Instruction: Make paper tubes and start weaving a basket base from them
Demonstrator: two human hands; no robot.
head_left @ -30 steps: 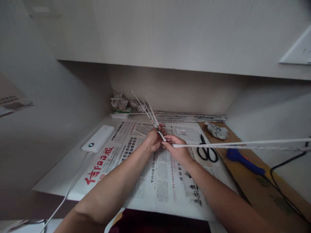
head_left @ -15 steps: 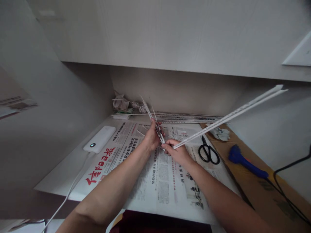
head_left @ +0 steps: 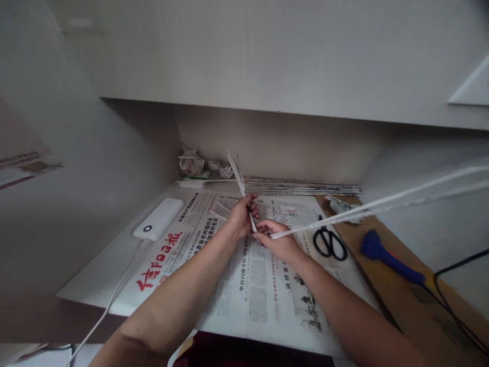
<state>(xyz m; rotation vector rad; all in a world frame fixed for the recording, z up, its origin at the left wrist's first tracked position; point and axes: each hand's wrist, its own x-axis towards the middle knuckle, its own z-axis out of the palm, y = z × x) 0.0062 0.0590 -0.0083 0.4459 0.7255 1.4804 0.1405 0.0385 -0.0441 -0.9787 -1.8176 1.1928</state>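
My left hand point(head_left: 242, 216) is closed round a small bundle of thin rolled-paper sticks point(head_left: 237, 174), whose pale ends point up and away. Just to its right, my right hand point(head_left: 275, 236) pinches long white paper strips point(head_left: 344, 213) near the bundle's lower end. These strips run from my fingers up to the right, past the frame's edge, and look blurred. My fingers partly hide where strips and bundle meet. Both hands are above newspaper point(head_left: 252, 285) spread on the table.
Black-handled scissors point(head_left: 330, 243) lie right of my hands. Beyond them a blue glue gun point(head_left: 389, 260) with a black cable rests on cardboard point(head_left: 416, 306). A white power bank point(head_left: 158, 219) sits left. More paper sticks point(head_left: 305, 185) lie along the back wall, below an overhanging panel point(head_left: 267, 56).
The long strips have swung lower and farther right, their far ends now out of frame. The bundle in my left hand has turned slightly more upright. Both hands keep their hold.
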